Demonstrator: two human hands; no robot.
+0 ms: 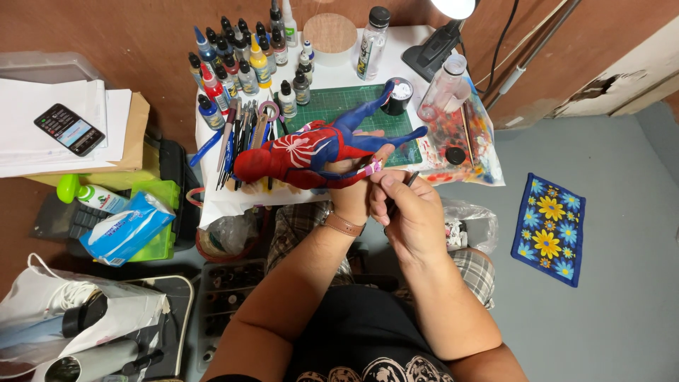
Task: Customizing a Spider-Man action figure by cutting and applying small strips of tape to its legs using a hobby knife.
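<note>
Figure (311, 152), red-blue, judged light, rigid, painted surface easily marred; gripped at legs by left hand (351, 185). Thin brush (409, 180) pinched by right hand (410, 212). Torso judged safest hold.

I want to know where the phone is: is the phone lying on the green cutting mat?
No, the phone lies on a stack of white papers at the left, far from the green cutting mat.

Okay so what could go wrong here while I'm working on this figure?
The left hand holds the red and blue figure out over the table edge; a slip could drop it. The brush in the right hand might stray at the pink-taped spot. The figure's legs reach close to the small black jar and could knock it.
</note>
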